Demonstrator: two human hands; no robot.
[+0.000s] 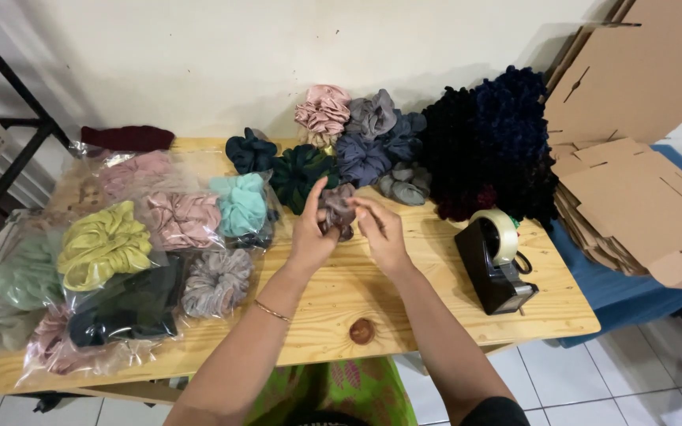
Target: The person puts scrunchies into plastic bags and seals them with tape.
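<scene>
Both my hands meet over the middle of a light wooden table (436, 300). My left hand (309, 229) and my right hand (380, 230) together hold a brownish-grey fabric scrunchie (337, 207) between the fingers, just above the tabletop. A thin bracelet sits on my left wrist. Just beyond my hands lies a pile of loose scrunchies (361, 138) in pink, grey, slate blue and dark green.
Clear plastic bags of scrunchies (132, 260) in yellow-green, pink, teal, grey and black cover the table's left half. A black tape dispenser (492, 264) stands at the right. A heap of dark fuzzy scrunchies (499, 146) lies behind it. Flat cardboard boxes (641, 205) are stacked at far right.
</scene>
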